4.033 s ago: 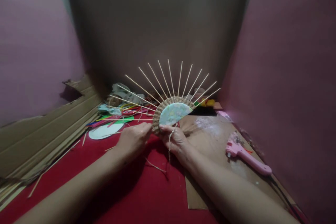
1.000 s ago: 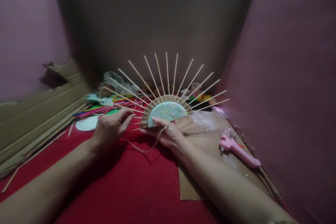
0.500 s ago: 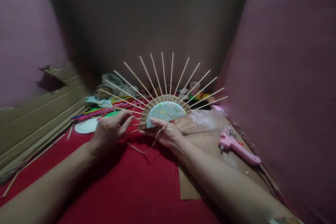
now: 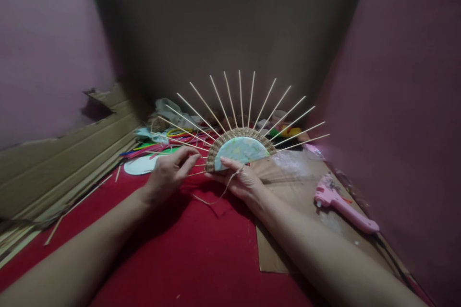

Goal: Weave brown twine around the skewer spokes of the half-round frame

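A half-round piece (image 4: 242,149) with a pale blue-green patterned centre has a woven brown band (image 4: 240,132) along its curve. Thin wooden sticks (image 4: 239,96) fan outward from the band. My right hand (image 4: 242,178) grips the piece at its lower left, thumb on the patterned face. A strand of twine (image 4: 212,203) loops over that hand and hangs below. Beside the left end of the band, my left hand (image 4: 173,168) is closed in a pinch among the lowest sticks; what its fingertips hold is too small to make out.
A pink glue gun (image 4: 344,206) lies on a cardboard sheet (image 4: 273,249) at the right. Folded cardboard (image 4: 72,163) leans at the left. Colourful strips (image 4: 144,150), a white oval (image 4: 139,165) and plastic bags sit behind on the red cloth (image 4: 201,259).
The whole view has shifted, so hands, fan-shaped piece and surroundings appear farther right. The right hand keeps its hold, and the left hand stays pinched near the band's left end.
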{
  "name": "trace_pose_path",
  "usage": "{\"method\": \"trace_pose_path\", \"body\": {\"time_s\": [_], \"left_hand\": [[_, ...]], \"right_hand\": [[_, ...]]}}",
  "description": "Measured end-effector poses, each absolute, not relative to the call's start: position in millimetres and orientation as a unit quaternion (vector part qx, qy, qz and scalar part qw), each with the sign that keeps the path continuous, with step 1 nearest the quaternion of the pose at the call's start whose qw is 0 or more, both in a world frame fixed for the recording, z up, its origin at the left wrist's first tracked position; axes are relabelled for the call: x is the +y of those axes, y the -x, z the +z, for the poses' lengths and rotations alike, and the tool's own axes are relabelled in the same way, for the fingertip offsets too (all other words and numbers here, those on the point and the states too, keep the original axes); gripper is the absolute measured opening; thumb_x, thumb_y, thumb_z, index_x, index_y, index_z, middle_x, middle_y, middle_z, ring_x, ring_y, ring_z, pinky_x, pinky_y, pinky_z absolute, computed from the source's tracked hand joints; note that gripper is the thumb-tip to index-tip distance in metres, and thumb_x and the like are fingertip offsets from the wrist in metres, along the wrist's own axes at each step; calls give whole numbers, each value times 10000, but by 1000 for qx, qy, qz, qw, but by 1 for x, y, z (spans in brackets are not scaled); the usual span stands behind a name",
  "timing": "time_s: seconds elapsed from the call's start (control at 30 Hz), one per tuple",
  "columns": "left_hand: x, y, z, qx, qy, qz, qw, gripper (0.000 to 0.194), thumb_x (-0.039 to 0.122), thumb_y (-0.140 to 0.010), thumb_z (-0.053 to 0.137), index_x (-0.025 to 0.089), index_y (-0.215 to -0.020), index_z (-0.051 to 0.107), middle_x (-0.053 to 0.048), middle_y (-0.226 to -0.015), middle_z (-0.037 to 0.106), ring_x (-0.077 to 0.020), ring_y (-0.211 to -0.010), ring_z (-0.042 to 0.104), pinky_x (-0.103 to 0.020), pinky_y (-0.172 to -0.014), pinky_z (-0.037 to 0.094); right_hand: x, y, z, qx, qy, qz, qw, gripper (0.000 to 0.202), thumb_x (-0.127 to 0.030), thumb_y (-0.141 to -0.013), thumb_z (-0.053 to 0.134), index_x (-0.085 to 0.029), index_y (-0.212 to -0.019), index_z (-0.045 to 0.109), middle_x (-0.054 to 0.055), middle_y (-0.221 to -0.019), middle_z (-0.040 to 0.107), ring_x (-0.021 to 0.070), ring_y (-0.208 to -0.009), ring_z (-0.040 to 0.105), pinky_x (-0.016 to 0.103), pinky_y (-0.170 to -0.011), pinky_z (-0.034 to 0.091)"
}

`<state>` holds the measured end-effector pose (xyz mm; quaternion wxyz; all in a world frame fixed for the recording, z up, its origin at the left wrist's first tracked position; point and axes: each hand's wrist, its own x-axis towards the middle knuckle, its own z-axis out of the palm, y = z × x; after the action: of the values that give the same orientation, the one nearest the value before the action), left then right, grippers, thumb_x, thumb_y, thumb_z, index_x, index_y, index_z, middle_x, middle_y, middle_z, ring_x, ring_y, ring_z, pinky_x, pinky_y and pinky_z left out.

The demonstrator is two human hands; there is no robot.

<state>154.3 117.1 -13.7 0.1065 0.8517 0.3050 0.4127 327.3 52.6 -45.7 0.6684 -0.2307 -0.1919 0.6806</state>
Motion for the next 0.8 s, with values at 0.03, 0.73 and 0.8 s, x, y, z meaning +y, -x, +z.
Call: {"method": "trace_pose_path", "body": {"time_s": [0.03, 0.73, 0.8], "left_hand": [[114, -155, -12, 314, -839, 415, 158, 201, 364, -865, 518, 186, -838, 607, 32, -585, 591, -79, -468, 496, -187, -500, 400], [103, -181, -35, 304, -466, 284, 780, 208, 252, -746, 726, 121, -870, 621, 58, -528, 506, -11, -348, 368, -128, -345, 282], [102, -183, -37, 304, -437, 301, 791, 217, 230, -727, 744, 113, -860, 619, 49, -560, 520, -10, -375, 395, -124, -360, 306]], "right_hand": [[53, -328, -46, -190, 228, 676, 674, 149, -121, -646, 737, -107, -765, 649, 30, -702, 703, 173, -683, 653, 483, -877, 525], [60, -323, -49, -179, 189, 641, 722, 159, -176, -648, 736, -162, -740, 608, 22, -723, 699, 188, -779, 651, 369, -839, 516], [59, -322, -50, -174, 205, 642, 718, 153, -196, -651, 736, -166, -738, 613, 6, -705, 698, 177, -744, 645, 353, -826, 515]]}}
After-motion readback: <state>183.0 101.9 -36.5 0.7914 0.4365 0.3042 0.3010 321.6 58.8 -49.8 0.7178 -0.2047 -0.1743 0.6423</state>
